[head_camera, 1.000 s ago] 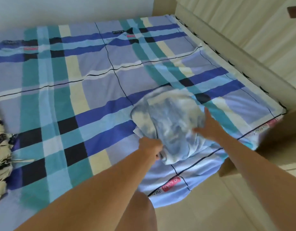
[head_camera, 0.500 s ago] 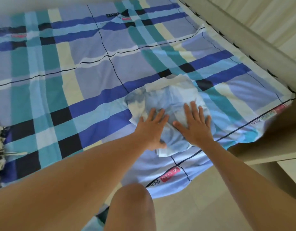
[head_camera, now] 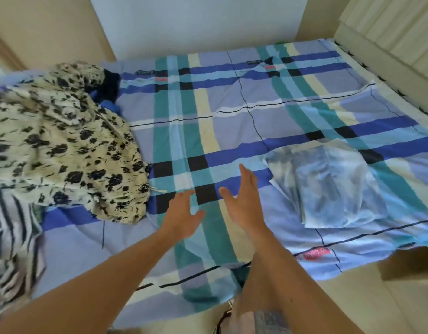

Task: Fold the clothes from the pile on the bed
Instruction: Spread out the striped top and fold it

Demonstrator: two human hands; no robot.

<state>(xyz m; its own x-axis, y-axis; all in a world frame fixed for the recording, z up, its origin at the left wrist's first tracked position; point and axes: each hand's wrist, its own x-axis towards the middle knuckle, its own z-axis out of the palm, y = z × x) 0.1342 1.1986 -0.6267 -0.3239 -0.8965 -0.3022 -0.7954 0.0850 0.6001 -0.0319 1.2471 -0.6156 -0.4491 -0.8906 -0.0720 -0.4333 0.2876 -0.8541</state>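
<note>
Fingers (head_camera: 247, 182) straight over plaid sheet (head_camera: 208, 131)

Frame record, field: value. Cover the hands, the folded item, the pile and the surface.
left hand: open, fingers spread, holds nothing, over the sheet
right hand: open, fingers straight, holds nothing, beside the left
hand-to-sheet contact: cannot tell
folded garment: pale blue tie-dye, flat, right of both hands, apart from them
pile: unfolded, left of the hands
pile contents: floral garment on top, striped garment in front, dark blue cloth behind
sheet pattern: blue and teal plaid
</note>
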